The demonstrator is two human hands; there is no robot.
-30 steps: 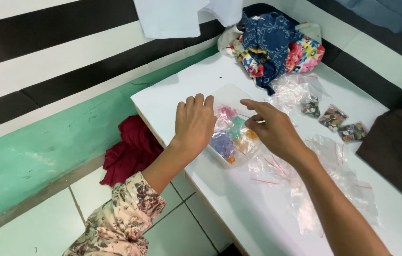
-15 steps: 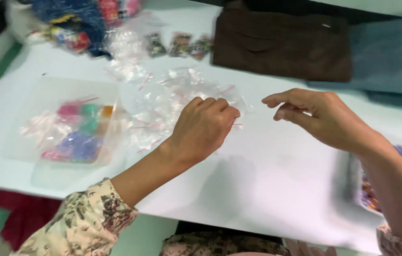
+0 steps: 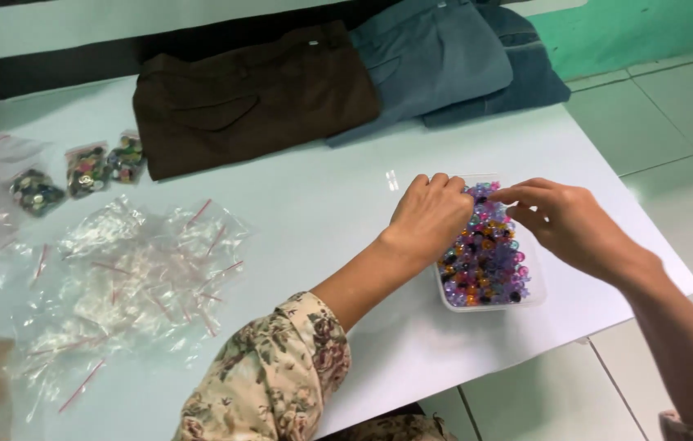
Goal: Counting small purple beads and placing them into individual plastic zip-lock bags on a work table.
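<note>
Both of your hands are working over the clear plastic tub (image 3: 526, 296) of mixed coloured beads (image 3: 484, 265), which is sitting on the white tabletop (image 3: 322, 204) near its front right corner, close to the front edge. Your left hand (image 3: 428, 216) is resting palm down over the tub's upper left part, its fingers curled loosely and bunched together, their tips touching the far rim and the beads just inside it; whether they are pinching anything, you cannot tell from here. Your right hand (image 3: 563, 222) is hovering over the tub's upper right side, its thumb and forefinger drawn narrowly together just above the beads at the far end, and anything between them is too small to make out. The two hands are lying just beside each other, with the beads showing between them.

The tub is rectangular, and its long axis is running from the front edge of the tabletop away toward the folded clothes, tilting slightly leftward at the far end. It is lying flat with its open top facing up.

Behind it, folded brown trousers (image 3: 252, 102) and folded blue-grey trousers (image 3: 436, 61) are lying side by side. To the left, well apart from your hands, a heap of empty clear zip bags (image 3: 134, 278) and a few small filled bags (image 3: 85, 171) are spreading across the tabletop.
</note>
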